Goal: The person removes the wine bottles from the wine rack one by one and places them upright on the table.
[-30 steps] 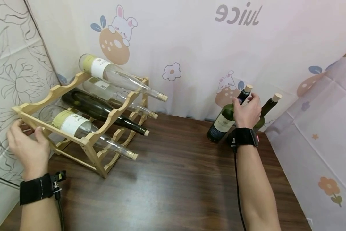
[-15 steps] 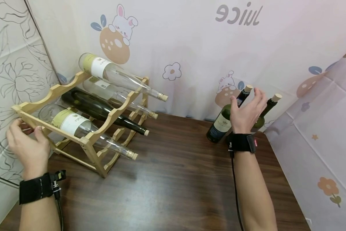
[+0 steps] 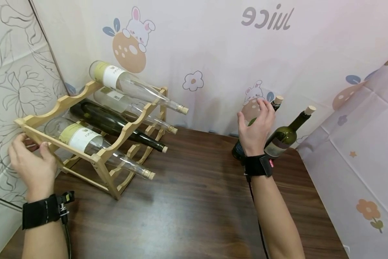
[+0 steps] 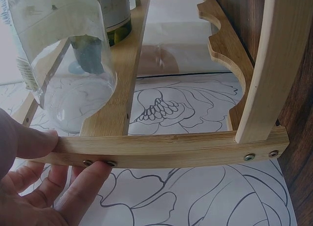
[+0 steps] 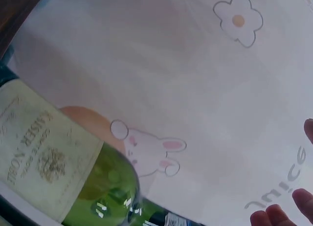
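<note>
My left hand (image 3: 33, 162) holds the rear end of a wooden wine rack (image 3: 103, 174). In the left wrist view the thumb lies on top of the rack's end bar (image 4: 181, 150) and a finger presses it from the other side. My right hand (image 3: 256, 127) is free, fingers spread, in front of a green wine bottle (image 3: 276, 104) that stands upright and is partly hidden behind it. That bottle's cream label (image 5: 49, 157) shows in the right wrist view, apart from the fingertips. A second green wine bottle (image 3: 282, 138), corked, stands to its right.
On the rack's top tier lie clear bottles (image 3: 116, 77) and one dark green bottle (image 3: 109, 120), corks toward the right. The dark wooden table (image 3: 181, 187) meets a printed curtain (image 3: 206, 43) at the back.
My right hand has let go of the green bottle's neck and moved left and slightly toward me, fingers opened. The left hand has stayed on the rack.
</note>
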Available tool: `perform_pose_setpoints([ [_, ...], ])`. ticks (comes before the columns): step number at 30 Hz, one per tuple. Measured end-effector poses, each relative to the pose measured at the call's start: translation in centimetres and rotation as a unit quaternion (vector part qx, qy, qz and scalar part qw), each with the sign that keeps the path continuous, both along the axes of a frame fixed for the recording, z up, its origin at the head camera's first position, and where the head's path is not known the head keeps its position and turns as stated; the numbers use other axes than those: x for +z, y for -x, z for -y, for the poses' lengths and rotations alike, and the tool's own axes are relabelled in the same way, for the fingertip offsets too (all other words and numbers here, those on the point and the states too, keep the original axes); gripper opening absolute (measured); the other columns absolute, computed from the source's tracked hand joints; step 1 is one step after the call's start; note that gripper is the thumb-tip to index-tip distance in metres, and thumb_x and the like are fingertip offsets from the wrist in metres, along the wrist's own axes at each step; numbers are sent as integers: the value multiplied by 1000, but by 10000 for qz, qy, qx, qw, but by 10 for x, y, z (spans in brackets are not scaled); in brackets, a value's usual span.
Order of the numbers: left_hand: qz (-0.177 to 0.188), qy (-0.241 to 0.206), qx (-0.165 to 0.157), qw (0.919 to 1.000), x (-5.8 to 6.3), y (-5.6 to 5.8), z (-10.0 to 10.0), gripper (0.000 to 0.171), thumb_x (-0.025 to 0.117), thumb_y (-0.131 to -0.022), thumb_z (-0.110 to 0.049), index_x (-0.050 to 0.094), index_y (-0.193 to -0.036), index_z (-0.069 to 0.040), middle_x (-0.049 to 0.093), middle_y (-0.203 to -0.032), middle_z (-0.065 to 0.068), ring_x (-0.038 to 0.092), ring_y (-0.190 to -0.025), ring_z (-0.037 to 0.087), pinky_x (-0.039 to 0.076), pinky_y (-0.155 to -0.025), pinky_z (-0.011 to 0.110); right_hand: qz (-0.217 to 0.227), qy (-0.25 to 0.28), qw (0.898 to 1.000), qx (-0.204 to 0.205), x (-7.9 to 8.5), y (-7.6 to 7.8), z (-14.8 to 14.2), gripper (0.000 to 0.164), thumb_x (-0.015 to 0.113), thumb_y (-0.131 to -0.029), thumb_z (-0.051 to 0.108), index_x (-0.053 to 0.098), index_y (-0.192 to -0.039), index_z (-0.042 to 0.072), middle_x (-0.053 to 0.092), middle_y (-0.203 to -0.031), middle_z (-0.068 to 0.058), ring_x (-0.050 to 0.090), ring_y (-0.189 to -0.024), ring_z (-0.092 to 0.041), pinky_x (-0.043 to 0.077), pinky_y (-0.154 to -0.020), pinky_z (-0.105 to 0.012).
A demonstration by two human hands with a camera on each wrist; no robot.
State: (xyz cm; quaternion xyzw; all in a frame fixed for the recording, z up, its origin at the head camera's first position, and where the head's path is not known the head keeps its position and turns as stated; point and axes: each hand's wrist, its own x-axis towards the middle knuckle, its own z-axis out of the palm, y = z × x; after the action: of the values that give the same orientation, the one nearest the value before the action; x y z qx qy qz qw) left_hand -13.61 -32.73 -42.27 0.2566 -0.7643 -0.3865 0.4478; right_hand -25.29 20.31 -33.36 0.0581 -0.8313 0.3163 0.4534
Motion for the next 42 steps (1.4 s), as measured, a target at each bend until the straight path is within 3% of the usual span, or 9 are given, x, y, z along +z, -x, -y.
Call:
perform_pose_setpoints([
  [6,61,-69,0,10000,0,0,0,40,59,-100,-10,59,-140,-13,37,-116,-27,34,-107,-17,42,-109,20,92,-161,9996,222,-6,1,11,62,74,-98,23,50,-148,-5,45,-153,-28,40,-148,-40,31,-128,-51],
  [12,145,-154,-10,9998,2,0,1,41,60,-100,-9,58,-141,-13,38,-117,-26,40,-117,-6,39,-116,28,181,-309,9984,429,-11,0,23,63,76,-98,22,49,-148,-4,45,-153,-27,42,-147,-42,33,-125,-53],
  [21,62,-70,-35,10000,2,0,0,41,59,-100,-8,58,-141,-13,38,-115,-27,33,-106,-18,42,-107,17,381,-480,9952,761,-19,1,42,62,77,-96,21,50,-146,-5,48,-151,-27,45,-145,-42,37,-123,-53],
  [36,29,-5,-38,10000,3,1,1,40,60,-100,-7,59,-140,-11,41,-116,-25,34,-104,-18,42,-105,14,651,-713,9860,1358,-22,6,74,63,76,-97,21,49,-148,-4,51,-150,-25,49,-142,-39,43,-120,-51],
  [42,6,16,-56,10000,2,1,2,40,60,-100,-7,59,-139,-9,35,-111,-31,35,-103,-18,41,-101,11,724,-697,9824,1577,-21,10,88,63,76,-97,20,49,-148,-4,53,-148,-25,50,-140,-38,44,-119,-50],
])
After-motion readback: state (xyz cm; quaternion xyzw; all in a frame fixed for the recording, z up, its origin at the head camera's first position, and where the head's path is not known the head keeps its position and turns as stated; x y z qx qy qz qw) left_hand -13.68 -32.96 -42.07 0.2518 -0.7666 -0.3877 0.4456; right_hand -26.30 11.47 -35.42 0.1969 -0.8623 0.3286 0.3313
